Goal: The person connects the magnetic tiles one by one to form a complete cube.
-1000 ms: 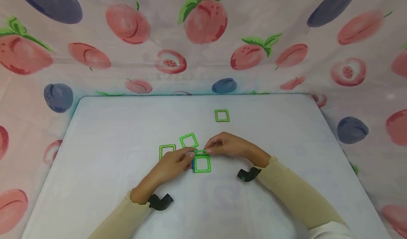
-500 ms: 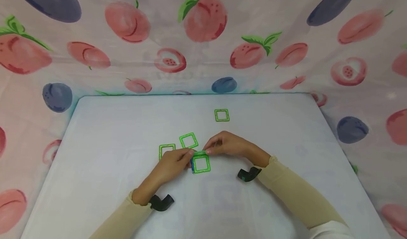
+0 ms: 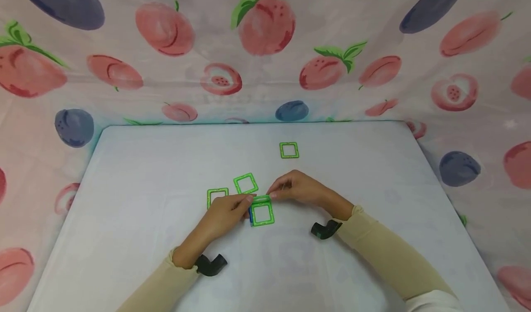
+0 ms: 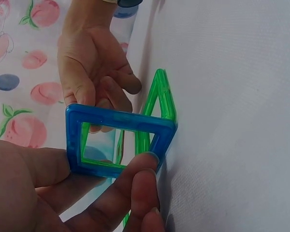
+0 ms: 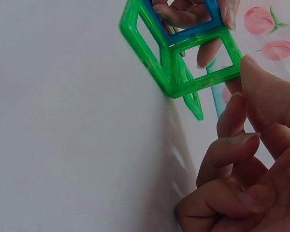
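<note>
My left hand (image 3: pixel 224 213) pinches a blue square magnetic tile (image 4: pixel 121 117) that stands on edge, thumb side at one end and fingertips at its lower edge. Opposite it, my right hand (image 3: pixel 299 186) holds the outer corner of an upright green magnetic tile (image 5: pixel 208 80) between thumb and fingers. These two tiles meet at a corner. A second green tile (image 3: pixel 263 223) lies in front of them on the table, its edges against theirs. From the head view the blue tile (image 3: pixel 250 216) shows only as a thin strip beside the left fingers.
Just beyond the hands lies a loose green tile (image 3: pixel 245 176), turned at an angle. Another green tile (image 3: pixel 217 190) is partly covered by the left hand. Farther back sits one more green tile (image 3: pixel 289 156) on the white table (image 3: pixel 166 155). A fruit-print cloth (image 3: pixel 261 81) hangs behind.
The upright green tile between the hands has tilted slightly, and the gap seen earlier along the flat tile's far edge has closed. Both hands stay almost in place.
</note>
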`<state>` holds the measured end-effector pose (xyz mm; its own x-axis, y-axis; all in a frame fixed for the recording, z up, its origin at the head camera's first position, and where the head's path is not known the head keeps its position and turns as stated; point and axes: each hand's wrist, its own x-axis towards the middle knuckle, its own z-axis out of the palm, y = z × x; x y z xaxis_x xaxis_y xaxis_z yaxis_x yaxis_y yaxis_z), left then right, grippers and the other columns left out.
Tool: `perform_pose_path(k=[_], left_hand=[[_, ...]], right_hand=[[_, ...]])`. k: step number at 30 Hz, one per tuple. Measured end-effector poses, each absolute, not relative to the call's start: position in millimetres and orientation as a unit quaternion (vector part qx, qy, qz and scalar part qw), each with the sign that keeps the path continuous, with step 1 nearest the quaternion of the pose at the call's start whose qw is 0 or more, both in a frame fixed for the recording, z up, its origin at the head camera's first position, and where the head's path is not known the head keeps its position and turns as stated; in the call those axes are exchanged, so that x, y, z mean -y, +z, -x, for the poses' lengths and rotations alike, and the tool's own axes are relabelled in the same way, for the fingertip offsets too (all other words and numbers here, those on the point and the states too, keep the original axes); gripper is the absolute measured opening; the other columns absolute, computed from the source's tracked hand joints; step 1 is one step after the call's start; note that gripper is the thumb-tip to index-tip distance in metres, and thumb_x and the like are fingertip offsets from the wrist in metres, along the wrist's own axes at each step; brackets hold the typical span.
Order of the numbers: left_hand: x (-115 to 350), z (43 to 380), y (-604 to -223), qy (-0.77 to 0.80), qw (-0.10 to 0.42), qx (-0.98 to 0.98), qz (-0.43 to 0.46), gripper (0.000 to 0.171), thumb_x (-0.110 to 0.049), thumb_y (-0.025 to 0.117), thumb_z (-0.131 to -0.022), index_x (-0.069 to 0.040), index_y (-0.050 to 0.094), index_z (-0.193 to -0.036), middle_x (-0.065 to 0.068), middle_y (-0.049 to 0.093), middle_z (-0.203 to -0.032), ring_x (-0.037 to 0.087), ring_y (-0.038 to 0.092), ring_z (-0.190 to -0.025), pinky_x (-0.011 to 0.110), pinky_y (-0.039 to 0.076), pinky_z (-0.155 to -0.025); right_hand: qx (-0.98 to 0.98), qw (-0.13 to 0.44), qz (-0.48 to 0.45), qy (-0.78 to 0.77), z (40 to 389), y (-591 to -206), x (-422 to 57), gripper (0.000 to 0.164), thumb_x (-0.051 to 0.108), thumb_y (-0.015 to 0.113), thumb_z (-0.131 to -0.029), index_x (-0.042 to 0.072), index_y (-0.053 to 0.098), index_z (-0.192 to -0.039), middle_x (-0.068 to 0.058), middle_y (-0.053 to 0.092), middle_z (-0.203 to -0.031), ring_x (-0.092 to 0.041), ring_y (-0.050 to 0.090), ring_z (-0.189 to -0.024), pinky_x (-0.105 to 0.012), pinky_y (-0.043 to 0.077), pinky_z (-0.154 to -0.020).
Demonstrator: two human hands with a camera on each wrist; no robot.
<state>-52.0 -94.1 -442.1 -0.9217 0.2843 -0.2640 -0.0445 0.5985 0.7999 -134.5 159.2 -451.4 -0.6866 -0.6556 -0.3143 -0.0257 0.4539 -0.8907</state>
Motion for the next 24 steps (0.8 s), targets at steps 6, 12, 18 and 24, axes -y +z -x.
perform_pose_path(k=[6,12,18,24], left_hand=[[93.1,52.6,-441.0,0.442,0.184,-0.876,-0.064,0.031,-0.04,0.052,-0.107,-0.02,0.076,-0.106,-0.006,0.066,-0.075,0.011,0.055,-0.073,0.029,0.043,-0.068],[93.0,54.3,-438.6,0.436,0.18,-0.879,-0.065,0.032,-0.039,0.051,-0.107,-0.02,0.074,-0.094,-0.005,0.066,-0.075,0.012,0.054,-0.071,0.029,0.042,-0.067],[93.4,53.6,-437.9,0.438,0.187,-0.878,-0.059,0.03,-0.038,0.053,-0.107,-0.019,0.075,-0.102,-0.004,0.067,-0.076,0.011,0.054,-0.073,0.029,0.043,-0.068],[93.7,52.7,-437.9,0.441,0.187,-0.876,-0.059,0.031,-0.039,0.053,-0.107,-0.02,0.075,-0.097,-0.004,0.067,-0.076,0.012,0.053,-0.072,0.03,0.042,-0.068]], right_hand=[[-0.814,0.309,0.197,-0.452,142.7,-445.5,-164.1,0.019,0.034,0.076,-0.093,0.022,0.081,-0.107,0.007,0.077,-0.108,-0.015,0.065,-0.101,-0.031,0.05,-0.087],[-0.866,0.231,0.093,-0.433,176.8,-443.7,-179.3,0.032,0.043,0.074,-0.094,0.02,0.074,-0.116,-0.003,0.069,-0.106,-0.022,0.062,-0.095,-0.035,0.052,-0.08],[-0.909,0.187,0.09,-0.361,211.5,-453.6,-199.4,0.057,0.039,0.075,-0.094,0.023,0.055,-0.146,-0.007,0.059,-0.097,-0.022,0.052,-0.084,-0.034,0.043,-0.074],[-0.925,0.181,0.14,-0.303,224.2,-460.7,-202.8,0.06,0.037,0.076,-0.093,0.022,0.053,-0.146,-0.005,0.056,-0.084,-0.02,0.049,-0.072,-0.034,0.041,-0.067]])
